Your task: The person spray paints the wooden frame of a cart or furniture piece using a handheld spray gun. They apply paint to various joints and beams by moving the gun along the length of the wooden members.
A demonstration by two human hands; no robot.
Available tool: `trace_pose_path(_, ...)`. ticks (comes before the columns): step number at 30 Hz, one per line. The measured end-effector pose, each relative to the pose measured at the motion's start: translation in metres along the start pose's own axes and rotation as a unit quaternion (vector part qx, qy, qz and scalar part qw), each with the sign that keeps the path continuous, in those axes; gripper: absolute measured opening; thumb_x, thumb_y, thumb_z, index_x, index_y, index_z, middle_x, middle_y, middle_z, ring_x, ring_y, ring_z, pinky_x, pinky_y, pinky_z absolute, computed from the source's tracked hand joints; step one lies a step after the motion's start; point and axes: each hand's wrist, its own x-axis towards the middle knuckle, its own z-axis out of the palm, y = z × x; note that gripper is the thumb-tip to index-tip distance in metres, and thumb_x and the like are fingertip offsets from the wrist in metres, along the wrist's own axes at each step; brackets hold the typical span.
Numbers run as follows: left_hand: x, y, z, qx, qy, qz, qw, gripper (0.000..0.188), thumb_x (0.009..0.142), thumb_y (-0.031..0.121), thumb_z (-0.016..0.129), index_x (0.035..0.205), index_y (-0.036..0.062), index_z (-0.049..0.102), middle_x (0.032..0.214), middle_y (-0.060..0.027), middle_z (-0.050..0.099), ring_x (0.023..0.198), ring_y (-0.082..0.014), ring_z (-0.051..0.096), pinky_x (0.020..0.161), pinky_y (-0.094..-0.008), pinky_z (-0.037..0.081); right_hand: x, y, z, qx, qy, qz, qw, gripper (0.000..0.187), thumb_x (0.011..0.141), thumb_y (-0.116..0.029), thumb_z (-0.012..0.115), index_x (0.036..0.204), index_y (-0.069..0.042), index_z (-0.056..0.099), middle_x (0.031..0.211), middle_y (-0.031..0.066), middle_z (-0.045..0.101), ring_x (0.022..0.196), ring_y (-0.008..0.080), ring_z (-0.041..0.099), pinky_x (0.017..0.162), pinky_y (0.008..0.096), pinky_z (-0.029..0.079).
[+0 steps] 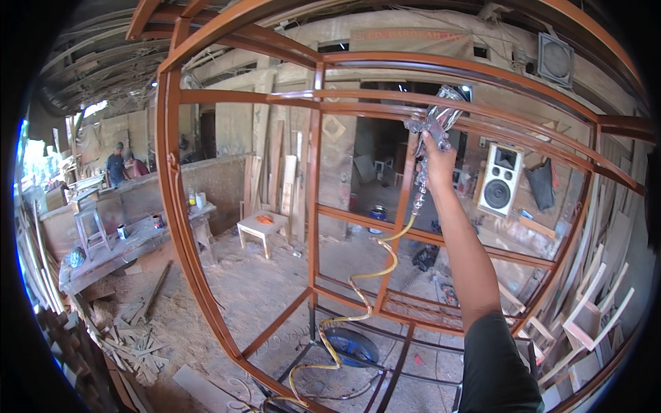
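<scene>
My right hand (441,164), at the end of an arm stretched up and forward, is wrapped around the grip of a spray gun (432,122). The gun's silvery cup, smeared with paint, sits at its top. From the base of the handle a coiled yellow hose (394,260) hangs and winds down to the lower middle. In front of me stands a large reddish-brown frame (315,172) of bars; the gun is close to its upper horizontal bars, though I cannot tell whether it touches them. No spray can be made out. My left hand is out of sight.
A wheel with a blue hub (354,346) lies within the frame's base. Beyond are a small pale stool (263,226), a long workbench (148,237) and wood scraps (138,347). Chair frames (597,313) crowd the right, a white speaker (500,180) hangs behind, and two people (118,166) are far left.
</scene>
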Motion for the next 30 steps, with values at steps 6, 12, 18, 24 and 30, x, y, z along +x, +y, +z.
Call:
trace_pose_path(6,0.004,-0.004,-0.020,-0.086,0.106,-0.014,0.990,0.066,0.087,0.013,0.074,0.142,-0.0068,0.045,0.129,-0.0212,0.061,0.119,-0.0288,0.061,0.102,-0.0399,0.047,0.054,0.041,0.110,0.071,0.010,-0.020,0.997,0.021,0.093,-0.018,0.071,0.105,-0.001,0.066,0.074,0.0079,0.068,0.054,0.0158,0.065,0.035,0.0271,0.041)
trace_pose_path(12,-0.005,-0.019,-0.063,-0.087,0.170,-0.050,0.980,0.077,0.087,0.009,0.074,0.150,-0.0059,0.033,0.136,-0.0175,0.054,0.121,-0.0254,0.057,0.102,-0.0391,0.046,0.095,0.103,0.192,0.096,0.035,-0.045,0.994,0.010,0.092,-0.010,0.067,0.094,-0.001,0.065,0.066,0.0069,0.065,0.050,0.0147,0.061,0.035,0.0285,0.040)
trace_pose_path(18,0.009,-0.037,-0.104,-0.085,0.103,-0.038,0.990,0.085,0.090,0.002,0.071,0.157,-0.0007,0.019,0.146,-0.0117,0.045,0.127,-0.0217,0.051,0.103,-0.0393,0.046,0.166,0.137,0.173,0.031,0.059,-0.191,0.979,0.019,0.090,-0.010,0.072,0.103,0.001,0.062,0.078,0.0082,0.066,0.053,0.0145,0.060,0.037,0.0306,0.042)
trace_pose_path(24,0.008,-0.014,-0.069,-0.112,0.139,-0.066,0.982,0.086,0.089,0.006,0.073,0.157,0.0015,0.020,0.149,-0.0168,0.043,0.133,-0.0280,0.047,0.105,-0.0437,0.044,0.135,0.096,0.157,0.057,0.080,-0.136,0.986,0.018,0.093,-0.013,0.071,0.098,-0.002,0.057,0.068,0.0067,0.062,0.048,0.0153,0.057,0.032,0.0272,0.038)
trace_pose_path(30,0.016,-0.015,-0.050,-0.096,0.084,-0.053,0.990,0.086,0.090,0.005,0.072,0.157,0.0008,0.020,0.148,-0.0175,0.044,0.135,-0.0288,0.047,0.106,-0.0451,0.043,0.139,0.051,0.076,-0.010,0.095,-0.150,0.984,0.019,0.092,-0.015,0.073,0.087,-0.001,0.060,0.065,0.0068,0.062,0.047,0.0155,0.057,0.035,0.0301,0.038)
